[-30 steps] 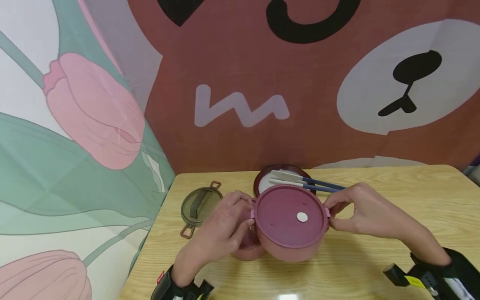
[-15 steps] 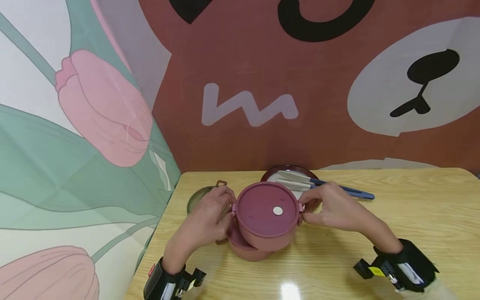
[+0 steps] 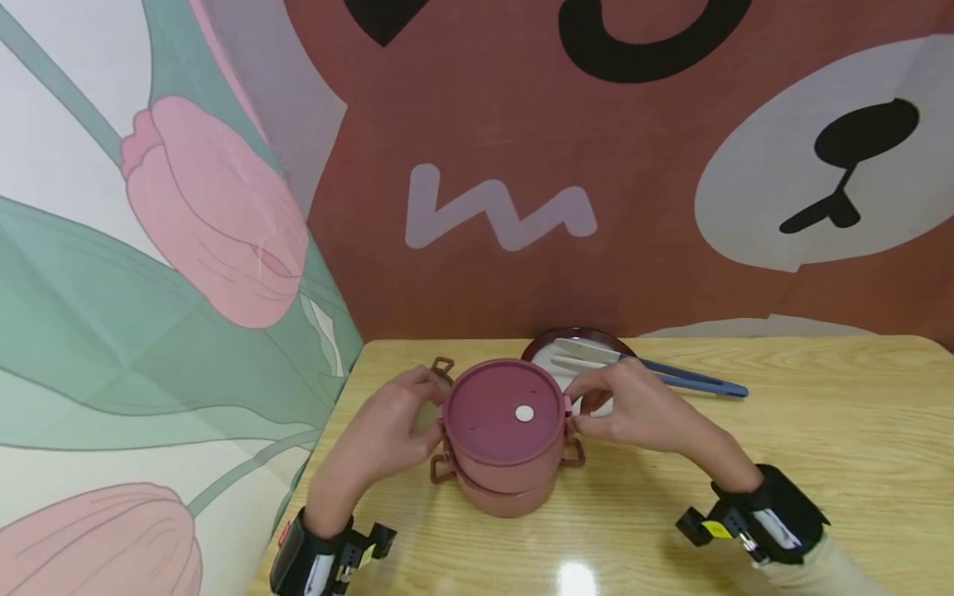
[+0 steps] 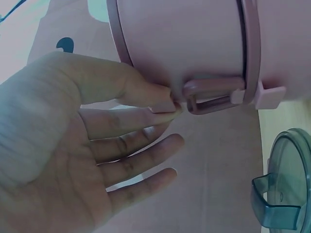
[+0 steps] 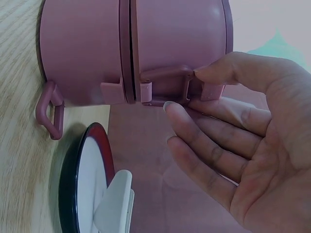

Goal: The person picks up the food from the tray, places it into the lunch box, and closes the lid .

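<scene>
A pink pot (image 3: 507, 414) sits on top of another pink pot (image 3: 514, 503), rim area against rim area, as both wrist views show. Its flat, darker top carries a white round spot. My left hand (image 3: 387, 422) pinches a small tab on the upper pot's left side between thumb and finger; the other fingers spread loosely (image 4: 141, 160). On the opposite side, my right hand (image 3: 641, 410) pinches the matching tab with thumb and fingers. A folding handle (image 5: 167, 87) of the upper pot hangs beside the right fingertips.
Behind the pots lies a dark-red-rimmed white plate (image 3: 540, 352) with blue-handled tongs (image 3: 701, 382) across it, their handles reaching right. A greenish see-through lid (image 4: 291, 179) lies at the left, mostly hidden in the head view. A patterned cloth (image 3: 484, 281) backs the wooden table (image 3: 820, 430).
Both hands have carried the upper pot leftward, from partly beside the lower pot to squarely over it. The lid is now mostly covered in the head view; the tongs' handles have come into sight.
</scene>
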The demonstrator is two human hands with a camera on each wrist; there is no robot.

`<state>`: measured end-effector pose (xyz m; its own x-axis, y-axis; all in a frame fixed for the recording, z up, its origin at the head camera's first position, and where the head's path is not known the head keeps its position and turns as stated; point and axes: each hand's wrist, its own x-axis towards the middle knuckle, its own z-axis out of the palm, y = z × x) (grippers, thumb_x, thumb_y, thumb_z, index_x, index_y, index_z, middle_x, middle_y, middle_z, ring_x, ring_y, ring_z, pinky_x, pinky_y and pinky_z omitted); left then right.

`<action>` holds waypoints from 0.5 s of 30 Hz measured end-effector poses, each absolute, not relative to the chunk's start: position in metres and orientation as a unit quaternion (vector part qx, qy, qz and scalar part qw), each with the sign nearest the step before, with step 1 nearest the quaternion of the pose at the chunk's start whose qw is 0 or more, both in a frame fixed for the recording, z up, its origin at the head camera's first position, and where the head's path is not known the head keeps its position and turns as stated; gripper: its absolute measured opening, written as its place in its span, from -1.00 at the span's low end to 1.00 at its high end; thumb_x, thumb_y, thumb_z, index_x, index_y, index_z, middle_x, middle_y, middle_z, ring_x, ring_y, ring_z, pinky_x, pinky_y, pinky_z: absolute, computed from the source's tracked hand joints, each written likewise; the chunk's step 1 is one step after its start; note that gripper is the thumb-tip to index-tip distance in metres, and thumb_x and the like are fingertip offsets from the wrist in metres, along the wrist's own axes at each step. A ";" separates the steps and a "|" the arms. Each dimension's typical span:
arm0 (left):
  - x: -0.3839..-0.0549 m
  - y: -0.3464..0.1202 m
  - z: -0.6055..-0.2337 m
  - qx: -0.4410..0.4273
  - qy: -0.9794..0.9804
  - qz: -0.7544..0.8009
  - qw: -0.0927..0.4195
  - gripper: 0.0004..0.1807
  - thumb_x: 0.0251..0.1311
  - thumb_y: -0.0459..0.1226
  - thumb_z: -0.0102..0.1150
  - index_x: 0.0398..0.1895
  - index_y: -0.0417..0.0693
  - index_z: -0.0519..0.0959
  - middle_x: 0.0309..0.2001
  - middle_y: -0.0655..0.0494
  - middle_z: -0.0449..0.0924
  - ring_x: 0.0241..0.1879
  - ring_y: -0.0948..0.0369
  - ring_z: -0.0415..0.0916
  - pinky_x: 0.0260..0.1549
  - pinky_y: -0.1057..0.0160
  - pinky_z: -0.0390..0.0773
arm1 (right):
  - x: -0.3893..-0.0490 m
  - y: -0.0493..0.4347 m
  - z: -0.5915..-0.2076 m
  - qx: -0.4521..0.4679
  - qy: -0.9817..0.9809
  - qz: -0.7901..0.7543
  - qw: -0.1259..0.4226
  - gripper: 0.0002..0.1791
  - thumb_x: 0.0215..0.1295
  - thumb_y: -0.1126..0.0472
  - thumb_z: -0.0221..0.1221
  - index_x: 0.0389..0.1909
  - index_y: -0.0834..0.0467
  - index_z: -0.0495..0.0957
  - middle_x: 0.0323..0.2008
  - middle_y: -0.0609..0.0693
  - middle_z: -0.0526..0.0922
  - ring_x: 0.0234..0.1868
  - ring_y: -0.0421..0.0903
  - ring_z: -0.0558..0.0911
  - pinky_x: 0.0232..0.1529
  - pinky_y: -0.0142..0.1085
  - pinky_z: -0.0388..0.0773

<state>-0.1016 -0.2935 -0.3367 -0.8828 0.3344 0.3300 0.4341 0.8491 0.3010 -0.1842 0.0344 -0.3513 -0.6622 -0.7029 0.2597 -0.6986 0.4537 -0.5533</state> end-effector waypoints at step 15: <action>-0.101 -0.295 -0.337 -0.193 -0.956 -0.183 0.125 -0.86 0.03 -0.36 0.38 -0.32 -0.02 0.67 -0.21 0.21 0.58 -0.21 0.28 0.55 -0.18 0.22 0.64 | -0.190 0.032 -0.363 -0.409 0.845 -0.345 0.020 -0.75 0.18 0.21 0.40 -0.18 -0.19 0.70 -0.27 -0.33 0.73 -0.34 -0.38 0.69 -0.22 -0.35 0.68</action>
